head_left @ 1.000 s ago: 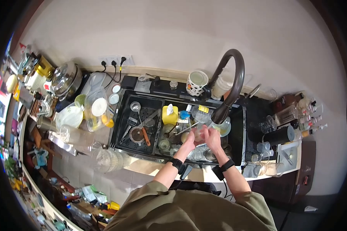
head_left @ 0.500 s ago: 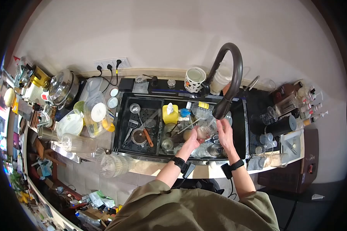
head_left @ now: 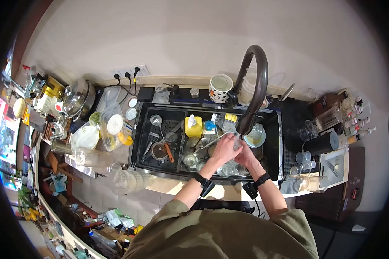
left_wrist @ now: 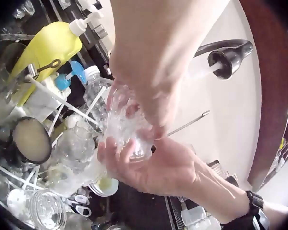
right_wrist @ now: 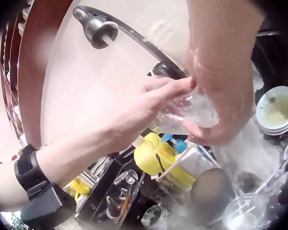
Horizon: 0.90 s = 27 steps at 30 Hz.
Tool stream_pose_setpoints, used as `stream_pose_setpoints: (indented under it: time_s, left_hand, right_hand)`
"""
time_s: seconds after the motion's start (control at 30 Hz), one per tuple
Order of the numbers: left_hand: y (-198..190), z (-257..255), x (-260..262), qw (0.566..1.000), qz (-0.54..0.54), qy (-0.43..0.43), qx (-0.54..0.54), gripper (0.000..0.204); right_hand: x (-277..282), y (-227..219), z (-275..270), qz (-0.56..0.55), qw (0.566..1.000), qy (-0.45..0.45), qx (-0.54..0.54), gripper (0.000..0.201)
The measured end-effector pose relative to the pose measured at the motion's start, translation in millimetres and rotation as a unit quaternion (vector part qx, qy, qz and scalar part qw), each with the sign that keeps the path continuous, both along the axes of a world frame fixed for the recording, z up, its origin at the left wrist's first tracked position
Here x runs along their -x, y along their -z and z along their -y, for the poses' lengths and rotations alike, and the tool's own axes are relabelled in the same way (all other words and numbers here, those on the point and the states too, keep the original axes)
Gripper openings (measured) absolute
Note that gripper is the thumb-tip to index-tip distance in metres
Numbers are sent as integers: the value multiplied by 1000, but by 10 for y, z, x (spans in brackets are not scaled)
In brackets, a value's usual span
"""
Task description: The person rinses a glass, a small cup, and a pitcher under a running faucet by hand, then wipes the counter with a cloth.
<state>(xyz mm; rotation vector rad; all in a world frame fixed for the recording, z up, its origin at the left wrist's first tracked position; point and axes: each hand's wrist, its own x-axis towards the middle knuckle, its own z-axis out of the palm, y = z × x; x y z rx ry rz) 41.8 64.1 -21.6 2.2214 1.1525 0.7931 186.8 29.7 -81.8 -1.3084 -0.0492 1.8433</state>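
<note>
Both hands are around a wet clear glass jar (left_wrist: 122,120) beneath the faucet head (head_left: 246,124), over the right basin. My left hand (head_left: 226,150) holds it from one side, with fingers curled along the wall. From the other side my right hand (head_left: 245,156) grips it, its fingertips spread on the glass in the left wrist view. Water streams from the spout (right_wrist: 103,38) toward the hands. In the head view the hands hide most of the jar; the right wrist view shows its wet wall (right_wrist: 199,110) between them.
Below the hands, the sink holds several glass jars (left_wrist: 45,211), a yellow pump bottle (head_left: 193,126), white sticks and a pale bowl (head_left: 256,139). A ladle (head_left: 156,120) and an orange-handled strainer (head_left: 159,151) lie in the left basin. Glassware (head_left: 90,156) crowds the left counter.
Half a second ago the right hand was apart, up beside the faucet head, while the left held the jar. Now the right hand is back on the jar, and both hands are together under the faucet.
</note>
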Motion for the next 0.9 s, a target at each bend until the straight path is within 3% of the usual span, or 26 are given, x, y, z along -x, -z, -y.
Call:
stream_pose_setpoints:
  time_s: [0.1, 0.17, 0.23, 0.33, 0.37, 0.43, 0.53, 0.57, 0.67, 0.77, 0.87, 0.9]
  left_hand:
    - [-21, -107, 33, 993, 10, 68, 98, 49]
    - [-69, -167, 71, 988, -41, 87, 122, 54]
    - [-4, -222, 43, 980, -99, 102, 138, 61]
    - [183, -224, -4, 983, -11, 120, 141, 71]
    - [255, -200, -14, 980, 39, 99, 169, 69]
    - [406, -140, -51, 964, 138, 57, 222, 67]
    - [257, -15, -155, 916, 338, 46, 209, 57]
    - [-66, 40, -113, 961, 239, 2, 140, 52]
    - [336, 24, -164, 932, 305, -19, 196, 55]
    - [600, 40, -150, 872, 415, -28, 257, 59]
    - [281, 73, -16, 935, 293, -60, 189, 59]
    - [210, 74, 9, 946, 269, -62, 168, 48]
  right_hand:
    - [-68, 48, 15, 29, 999, 6, -43, 41]
    - [-88, -5, -7, 63, 995, 9, -76, 39]
    - [16, -282, 23, 189, 974, -3, -125, 42]
    - [69, -356, 1, 386, 897, -35, -215, 55]
    - [47, -359, -6, 420, 879, -49, -222, 56]
    - [94, -810, 5, 453, 858, -94, -224, 59]
    - [111, -1136, 30, 498, 794, -125, -326, 64]
    - [51, -932, 19, 562, 729, -138, -366, 65]
    - [41, -865, 35, 571, 710, -172, -375, 64]
    - [96, -1214, 65, 480, 798, -208, -299, 59]
    - [25, -890, 34, 378, 837, -147, -367, 51]
    - [-16, -713, 30, 332, 843, -135, -401, 44]
